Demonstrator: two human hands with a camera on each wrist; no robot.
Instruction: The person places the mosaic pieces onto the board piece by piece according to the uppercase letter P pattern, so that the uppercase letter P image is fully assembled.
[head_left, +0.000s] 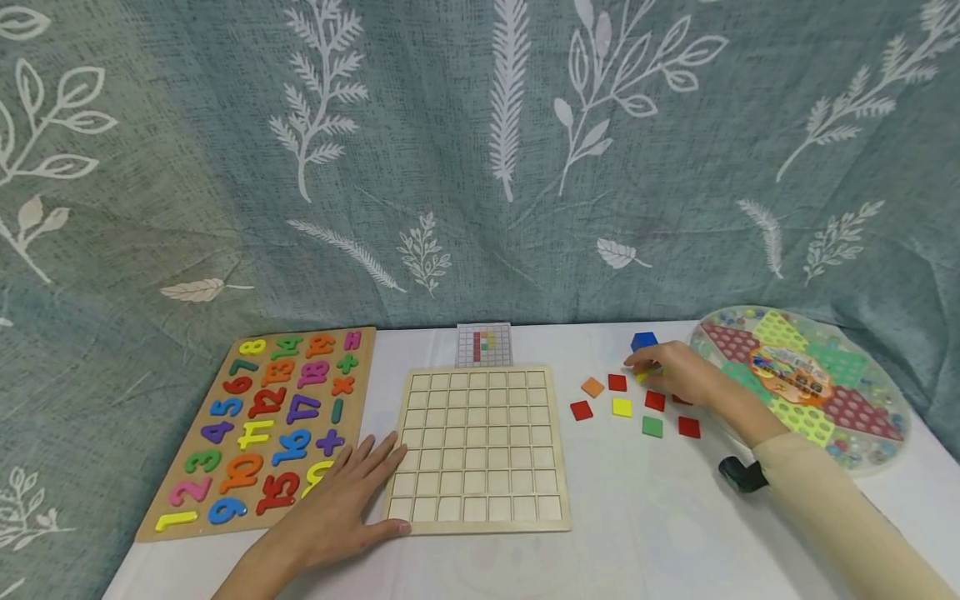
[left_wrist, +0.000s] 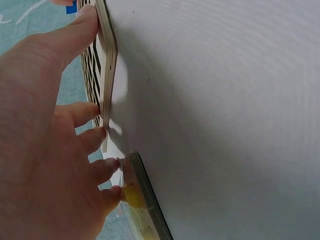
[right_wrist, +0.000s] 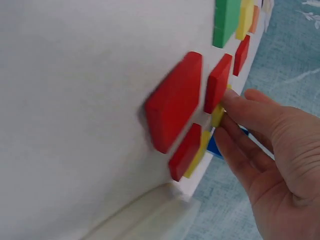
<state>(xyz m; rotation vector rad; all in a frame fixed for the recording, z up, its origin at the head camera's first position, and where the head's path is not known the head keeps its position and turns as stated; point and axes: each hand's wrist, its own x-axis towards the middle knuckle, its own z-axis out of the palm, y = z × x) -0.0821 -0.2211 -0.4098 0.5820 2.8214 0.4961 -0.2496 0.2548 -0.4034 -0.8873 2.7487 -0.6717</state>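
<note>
My left hand lies spread at the left edge of a wooden grid board, thumb and fingertips on its rim, with the other fingers over the number board. Off to the right, my right hand reaches among small square tiles and pinches a yellow tile between thumb and fingers. Around it lie a red tile, a green tile, another yellow tile and an orange tile. A blue piece sits just behind the fingertips. The board's cells hold no tiles.
A number board with coloured numerals and signs stands left of the grid board. Behind the grid lies a small pattern card. At right are a round Chinese checkers board and a black object by the right sleeve. A curtain hangs behind.
</note>
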